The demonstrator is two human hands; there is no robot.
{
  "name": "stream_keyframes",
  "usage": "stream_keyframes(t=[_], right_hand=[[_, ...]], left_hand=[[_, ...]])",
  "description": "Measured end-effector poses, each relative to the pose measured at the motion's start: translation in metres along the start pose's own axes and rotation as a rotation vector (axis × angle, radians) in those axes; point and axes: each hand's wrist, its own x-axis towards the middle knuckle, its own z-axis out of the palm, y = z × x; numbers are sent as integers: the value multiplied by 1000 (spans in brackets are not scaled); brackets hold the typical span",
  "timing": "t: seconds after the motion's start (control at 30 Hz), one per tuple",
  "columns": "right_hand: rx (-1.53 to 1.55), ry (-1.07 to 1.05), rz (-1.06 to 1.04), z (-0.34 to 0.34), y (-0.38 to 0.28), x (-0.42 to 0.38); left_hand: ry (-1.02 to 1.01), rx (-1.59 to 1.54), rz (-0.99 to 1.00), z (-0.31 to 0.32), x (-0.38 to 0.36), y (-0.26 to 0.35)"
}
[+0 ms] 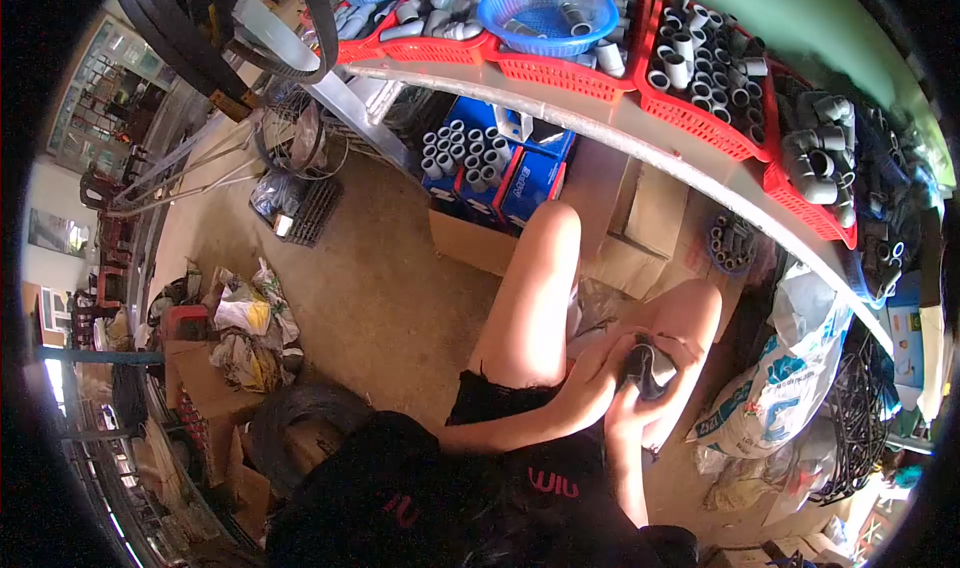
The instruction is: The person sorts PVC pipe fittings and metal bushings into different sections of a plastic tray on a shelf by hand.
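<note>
Both hands meet above my right knee around a grey pipe fitting (653,370), which has a dark hollow and a pale, lit face. My left hand (598,371) closes on its left side. My right hand (640,414) wraps it from below and the right. The fingers partly cover the fitting, so its full shape is hidden. My bare knees (545,258) are bent below the shelf. Beyond them stands a cardboard box (470,240).
Red baskets (700,123) of grey fittings line the shelf (600,108), with a blue basket (548,13) on top. Under it are blue boxes (530,185) holding pipe pieces. A white sack (775,398) leans at right; a black coil (300,433) lies at left.
</note>
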Motion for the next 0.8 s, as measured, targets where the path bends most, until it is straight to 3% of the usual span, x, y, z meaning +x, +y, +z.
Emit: stream_keyframes(t=[0.07,0.13,0.2,0.23,0.27,0.3,0.37,0.4,0.43,0.53,0.57,0.63,0.8], right_hand=[[54,-50,15,1,-5,4],[169,28,94,9,1,2],[226,15,255,11,4,8],[145,143,265,18,13,11],[146,90,228,16,18,19],[149,38,189,15,19,27],[164,4,120,15,11,27],[172,-14,85,15,6,27],[201,-59,46,15,-1,27],[105,-57,-98,22,-10,18],[66,-50,-165,25,-16,19],[76,-28,-193,31,-18,20],[135,-23,-119,42,-16,25]], left_hand=[[28,128,51,-5,-4,1],[42,220,122,-8,-4,3],[-31,251,114,-18,-8,2],[-70,265,110,-22,-9,2],[-53,343,143,-24,-8,2],[-63,61,23,-25,-7,2],[119,-126,-49,-29,5,-2],[38,-52,-12,-33,12,16],[142,5,-3,-35,20,18],[94,-177,30,-35,27,38],[60,-68,-133,-33,21,52],[30,138,80,-31,22,31],[30,223,77,-39,25,32]])
